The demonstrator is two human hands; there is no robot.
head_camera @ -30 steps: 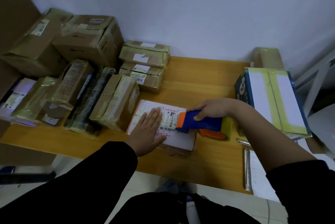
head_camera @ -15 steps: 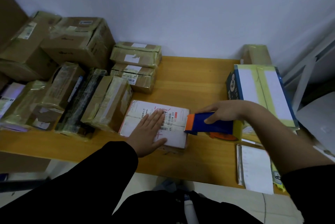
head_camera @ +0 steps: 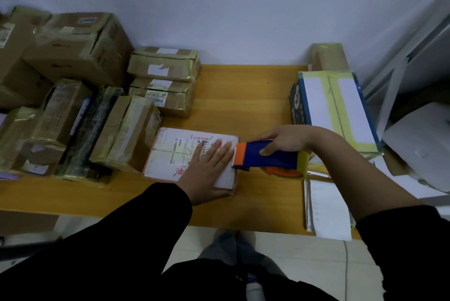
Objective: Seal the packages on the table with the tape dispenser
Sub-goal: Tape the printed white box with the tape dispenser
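Observation:
A small white package with red writing and a shipping label lies flat on the wooden table. My left hand presses flat on the package's right half, fingers straight, thumb at the near edge. My right hand grips the blue handle of the tape dispenser. The dispenser's orange head sits at the package's right edge. Its yellowish tape roll on an orange hub hangs just right of the package, over the table.
Many taped cardboard boxes crowd the table's left side, with two stacked ones behind the package. A blue and white taped box stands at the right. Papers lie at the near right edge.
The dispenser has slid right across the package top to its right edge. My left hand has shifted right along the package behind it.

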